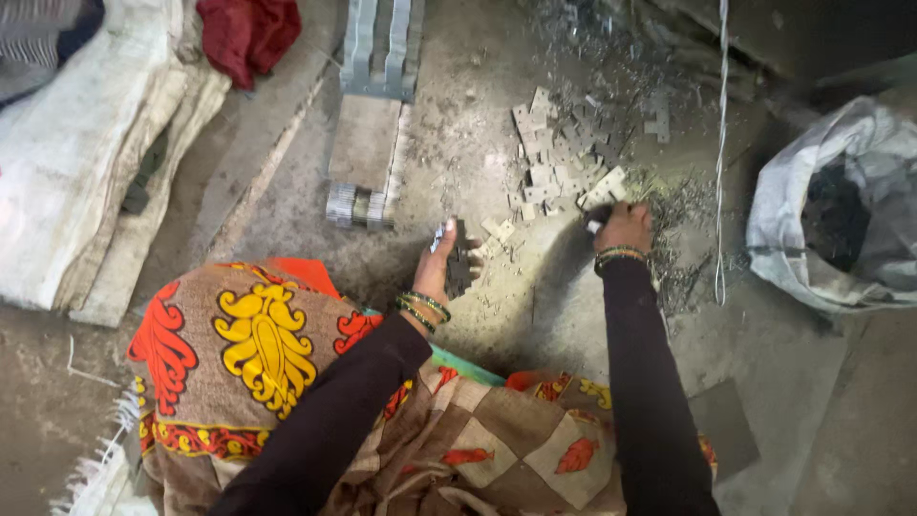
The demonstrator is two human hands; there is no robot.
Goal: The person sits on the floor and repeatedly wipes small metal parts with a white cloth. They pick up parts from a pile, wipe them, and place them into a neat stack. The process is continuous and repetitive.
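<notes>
Hands apart: left hand (441,263) clamps a stack of metal plates (457,260); right hand (626,226) grips one from the pile (564,162). Keep edges aligned.

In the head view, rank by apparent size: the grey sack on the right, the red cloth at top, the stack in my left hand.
1. Grey sack
2. Red cloth, partly cut off
3. Stack in the left hand

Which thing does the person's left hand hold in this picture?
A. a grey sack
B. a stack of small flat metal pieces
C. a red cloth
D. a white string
B: the left hand grips a dark stack of small flat metal pieces, held upright above the dusty floor, while the right hand reaches into the loose pile of like pieces.
</notes>
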